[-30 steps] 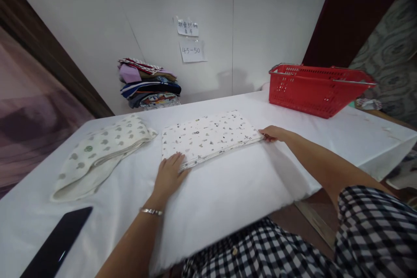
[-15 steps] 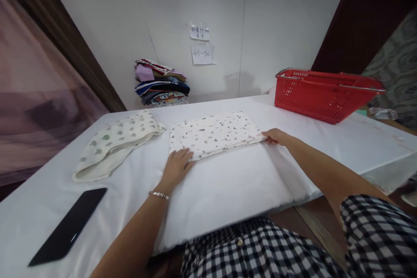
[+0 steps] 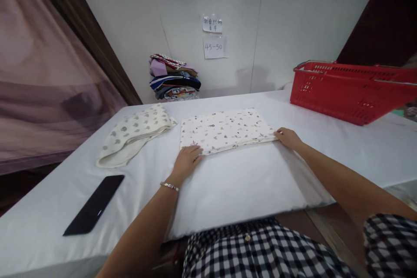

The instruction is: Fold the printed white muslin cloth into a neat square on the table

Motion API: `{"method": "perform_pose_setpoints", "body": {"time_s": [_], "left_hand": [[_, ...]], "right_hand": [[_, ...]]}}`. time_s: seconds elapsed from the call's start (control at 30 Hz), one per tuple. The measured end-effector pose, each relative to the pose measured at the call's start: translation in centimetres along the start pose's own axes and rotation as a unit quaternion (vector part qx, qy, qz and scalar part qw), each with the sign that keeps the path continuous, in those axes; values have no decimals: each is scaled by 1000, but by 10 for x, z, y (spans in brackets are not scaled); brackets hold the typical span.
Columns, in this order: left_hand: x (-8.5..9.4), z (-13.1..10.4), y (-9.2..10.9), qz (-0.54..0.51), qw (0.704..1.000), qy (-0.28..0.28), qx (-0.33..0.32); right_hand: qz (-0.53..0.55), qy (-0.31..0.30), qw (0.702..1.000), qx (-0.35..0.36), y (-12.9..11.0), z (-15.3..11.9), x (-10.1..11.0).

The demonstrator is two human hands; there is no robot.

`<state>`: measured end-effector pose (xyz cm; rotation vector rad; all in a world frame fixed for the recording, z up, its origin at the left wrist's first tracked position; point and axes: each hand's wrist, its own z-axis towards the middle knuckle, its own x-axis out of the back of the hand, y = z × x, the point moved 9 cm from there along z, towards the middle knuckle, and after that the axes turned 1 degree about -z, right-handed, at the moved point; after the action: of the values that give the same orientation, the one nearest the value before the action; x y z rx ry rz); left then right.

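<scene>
A white cloth with small printed figures [image 3: 228, 128] lies folded in a flat rectangle on the white-covered table [image 3: 237, 186]. At its near left corner rests my left hand [image 3: 188, 161], a bracelet on the wrist, fingers close together on the cloth's edge. My right hand [image 3: 288, 137] pinches the near right corner between thumb and fingers. Left of this cloth lies a cream cloth with grey-green prints [image 3: 135, 132], loosely folded.
A black phone-like slab [image 3: 96, 204] lies at the left front. The red basket [image 3: 348, 91] stands at the back right. Folded clothes [image 3: 174, 79] are stacked by the wall, under two paper notes [image 3: 214, 47]. A pink curtain [image 3: 55, 74] hangs at the left.
The view has shifted, so the table items appear farther right. Both hands stay at the near corners of the printed cloth, which looks unchanged.
</scene>
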<state>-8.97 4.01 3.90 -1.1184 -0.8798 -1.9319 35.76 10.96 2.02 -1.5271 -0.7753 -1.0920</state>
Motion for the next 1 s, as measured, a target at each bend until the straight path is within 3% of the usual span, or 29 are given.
{"method": "perform_pose_setpoints", "body": {"time_s": [0.1,0.2,0.3,0.43,0.67,0.83,1.0], "left_hand": [[2,0,-1,-8,1000,7,10],[3,1,0,-14,999,22,27],[3,9,10,-22,999,27,27],[-1,28,42,-35,999,-2,-16],[-27,70,80,-55,998,-44,0],[-45,79,82,-69,996,-46,23],[-45,75,76,-105,994,-18,16]], "right_hand": [[-83,58,993,61,-15,-12,10],[-51,92,979,176,-45,-29,10],[-1,65,958,279,-75,-41,-2],[10,37,938,344,-99,-43,-18],[19,78,917,391,-111,-45,-25],[56,119,917,377,-103,-47,-27],[83,134,917,367,-99,-49,-26]]}}
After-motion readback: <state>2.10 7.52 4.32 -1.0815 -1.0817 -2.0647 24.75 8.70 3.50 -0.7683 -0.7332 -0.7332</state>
